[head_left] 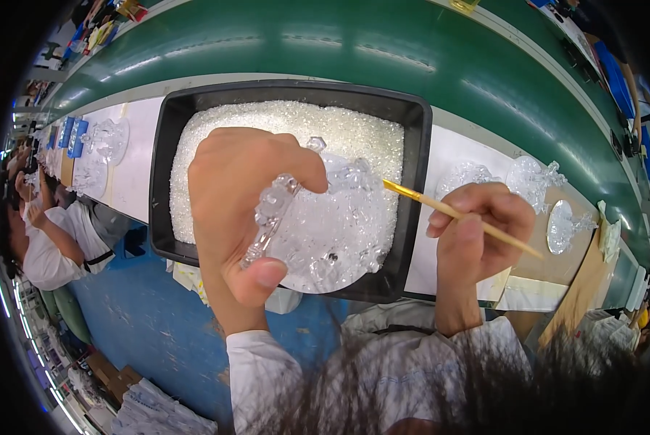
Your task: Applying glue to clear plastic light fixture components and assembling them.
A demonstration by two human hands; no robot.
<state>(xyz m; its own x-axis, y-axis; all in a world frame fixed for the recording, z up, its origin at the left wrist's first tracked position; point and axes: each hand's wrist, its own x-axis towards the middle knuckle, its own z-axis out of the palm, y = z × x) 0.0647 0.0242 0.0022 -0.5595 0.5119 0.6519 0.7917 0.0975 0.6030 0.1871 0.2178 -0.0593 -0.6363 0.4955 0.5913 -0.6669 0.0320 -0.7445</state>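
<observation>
My left hand (249, 196) is closed around the edge of a clear plastic piece (332, 225) with a round base and knobbly figures on it. The piece is held tilted above a black tray (423, 138) full of clear glittery granules (288, 116). Between the thumb and fingers of my right hand (481, 225) is a thin paintbrush (441, 206) with a pale wooden handle and a yellow ferrule. Its tip points left, close to the right side of the clear piece; whether it touches cannot be made out.
More clear plastic pieces (531, 177) stand right of the tray, and one with a round base (559, 226) lies farther right. Others (107, 141) sit at the left near blue blocks (71, 136). A green belt (303, 43) runs behind. A co-worker (56, 246) sits at far left.
</observation>
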